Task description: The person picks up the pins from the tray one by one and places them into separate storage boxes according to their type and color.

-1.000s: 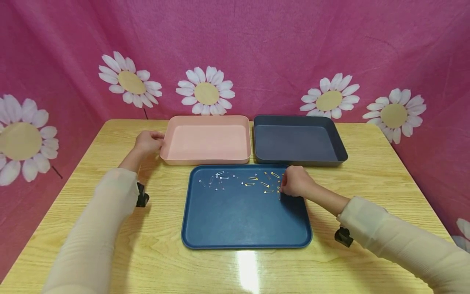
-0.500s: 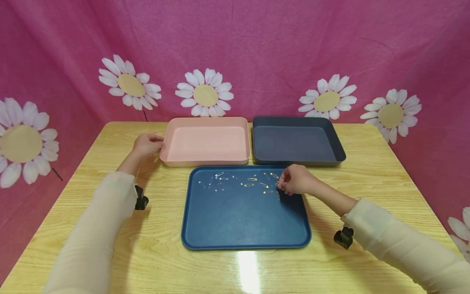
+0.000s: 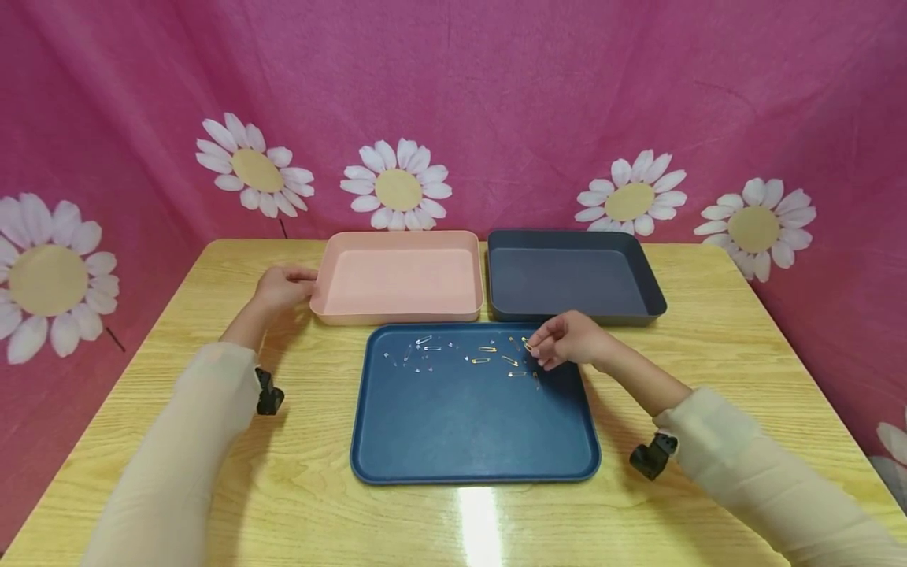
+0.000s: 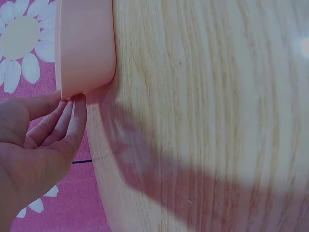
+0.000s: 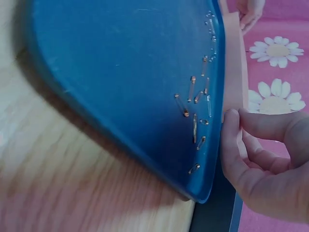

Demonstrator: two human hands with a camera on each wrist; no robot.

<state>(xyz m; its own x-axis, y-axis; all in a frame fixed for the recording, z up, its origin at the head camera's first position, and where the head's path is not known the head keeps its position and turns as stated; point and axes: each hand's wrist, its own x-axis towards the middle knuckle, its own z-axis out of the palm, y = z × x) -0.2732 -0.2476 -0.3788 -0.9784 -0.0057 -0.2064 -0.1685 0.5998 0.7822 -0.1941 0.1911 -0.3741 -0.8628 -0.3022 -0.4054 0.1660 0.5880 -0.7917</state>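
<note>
Over the upper right part of the blue tray (image 3: 468, 425), I have the right hand (image 3: 572, 340) with thumb and index finger brought nearly tip to tip; from my end of the feed I cannot tell whether a pin sits between them. Beside those fingertips shows one gold safety pin (image 3: 526, 343), partly hidden. The left hand (image 3: 280, 287) grips the left end of the pink bin (image 3: 407, 276), thumb at the rim, fingertips against the outer wall.

Every pin I can make out lies on the tray's far half: gold pins (image 3: 487, 349) toward the right, silver pins (image 3: 433, 348) toward the left. By my reading, the work has barely begun, and nearly all that handling is left. Past the tray stands the dark bin (image 3: 567, 272), just right of the pink one, both on the wooden table (image 3: 283, 472).

Against half a second ago, the right fingertips have shifted slightly leftward and away from the wearer; the left hand's hold looks unchanged.
</note>
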